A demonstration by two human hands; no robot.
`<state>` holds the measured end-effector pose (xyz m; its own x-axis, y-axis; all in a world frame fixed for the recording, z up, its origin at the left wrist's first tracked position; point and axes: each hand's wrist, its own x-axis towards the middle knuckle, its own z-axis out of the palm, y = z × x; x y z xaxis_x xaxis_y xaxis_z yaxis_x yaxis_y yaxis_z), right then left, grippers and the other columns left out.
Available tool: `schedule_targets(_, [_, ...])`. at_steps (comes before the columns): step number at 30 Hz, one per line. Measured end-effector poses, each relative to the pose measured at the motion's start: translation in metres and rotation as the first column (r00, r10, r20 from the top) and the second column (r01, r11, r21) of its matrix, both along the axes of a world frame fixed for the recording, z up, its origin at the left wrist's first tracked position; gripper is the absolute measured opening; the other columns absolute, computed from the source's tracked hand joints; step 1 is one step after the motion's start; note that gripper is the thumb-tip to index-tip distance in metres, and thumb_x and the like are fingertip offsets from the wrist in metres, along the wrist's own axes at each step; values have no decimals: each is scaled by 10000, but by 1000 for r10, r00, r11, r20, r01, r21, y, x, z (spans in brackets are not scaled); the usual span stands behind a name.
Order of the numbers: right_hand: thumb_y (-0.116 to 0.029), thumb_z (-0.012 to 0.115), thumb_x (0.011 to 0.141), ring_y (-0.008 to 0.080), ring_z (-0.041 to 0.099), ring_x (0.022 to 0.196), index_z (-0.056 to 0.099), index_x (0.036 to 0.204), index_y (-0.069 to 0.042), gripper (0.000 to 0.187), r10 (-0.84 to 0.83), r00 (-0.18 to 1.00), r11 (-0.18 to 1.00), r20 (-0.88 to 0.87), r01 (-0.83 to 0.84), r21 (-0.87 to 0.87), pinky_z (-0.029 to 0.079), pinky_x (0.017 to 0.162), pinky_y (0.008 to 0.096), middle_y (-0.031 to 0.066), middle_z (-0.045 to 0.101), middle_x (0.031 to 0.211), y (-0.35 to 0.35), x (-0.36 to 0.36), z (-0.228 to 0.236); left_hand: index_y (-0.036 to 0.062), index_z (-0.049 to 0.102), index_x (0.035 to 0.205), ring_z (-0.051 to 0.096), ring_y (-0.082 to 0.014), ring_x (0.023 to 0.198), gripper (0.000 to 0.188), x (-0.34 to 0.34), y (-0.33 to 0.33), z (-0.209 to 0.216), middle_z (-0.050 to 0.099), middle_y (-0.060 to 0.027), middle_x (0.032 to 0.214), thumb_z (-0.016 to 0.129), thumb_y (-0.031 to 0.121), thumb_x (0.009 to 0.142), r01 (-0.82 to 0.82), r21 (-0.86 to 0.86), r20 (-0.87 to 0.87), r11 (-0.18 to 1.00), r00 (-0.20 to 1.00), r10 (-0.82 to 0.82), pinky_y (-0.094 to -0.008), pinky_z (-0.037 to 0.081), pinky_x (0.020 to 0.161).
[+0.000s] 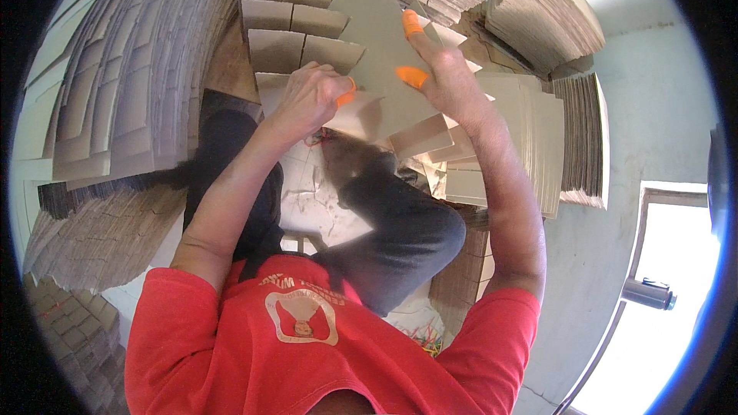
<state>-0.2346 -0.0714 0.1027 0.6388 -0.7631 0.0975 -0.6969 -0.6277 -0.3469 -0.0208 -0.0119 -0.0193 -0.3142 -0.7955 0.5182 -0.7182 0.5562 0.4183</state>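
Note:
My right hand [444, 81], with orange covers on thumb and a finger, grips the right edge of a long grey cardboard sheet [373, 31] that slants upward in front of me. My left hand [311, 98] is closed, its thumb in an orange cover, at the edge of a cardboard piece [357, 114] beside the sheet's lower left side; its fingertips are hidden. Left of the sheet, slotted cardboard pieces [280, 50] stand in rows. A small cardboard flap [421, 137] juts out below my right hand.
Tall cardboard stacks rise at the left [138, 69] and far right [542, 11]. Nearer on the right are fanned sheets [530, 134] and an upright stack [582, 138]. My bent legs [400, 227] are below the work. A bright doorway [653, 338] opens in the right wall.

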Motion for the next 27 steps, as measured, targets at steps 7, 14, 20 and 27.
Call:
schedule_targets(7, [29,731,781,371,646,1058,533,1342,-31,598,59,998,998,23,-58,-8,515,852,397,245,650,1139,-2,1,-4,77,713,871,627,-309,770,101,-5,-3,-6,661,-120,772,724,122,782,-47,-14,18,999,999,47,-427,496,709])
schedule_targets(14, [21,702,745,398,652,967,499,1307,23,598,49,999,999,-10,-48,7,523,804,440,257,656,1012,-2,-4,0,84,715,856,625,-313,762,102,-4,-3,1,663,-127,772,732,122,763,-36,-4,27,999,999,36,-436,499,687])
schedule_targets(20, [-91,734,744,353,691,847,523,1240,60,560,70,982,988,-173,-92,-122,558,731,442,226,678,885,27,13,-65,51,717,847,627,-323,767,103,-11,2,5,667,-127,774,733,117,770,-86,16,17,996,996,85,-440,502,686])
schedule_targets(27, [-288,720,868,293,686,790,540,1351,-174,528,-463,839,648,285,540,-537,560,593,385,109,676,1087,31,-98,-71,67,693,1137,629,-302,930,433,-1,14,22,686,-118,986,801,151,726,-81,-114,-27,990,997,79,-399,502,822])
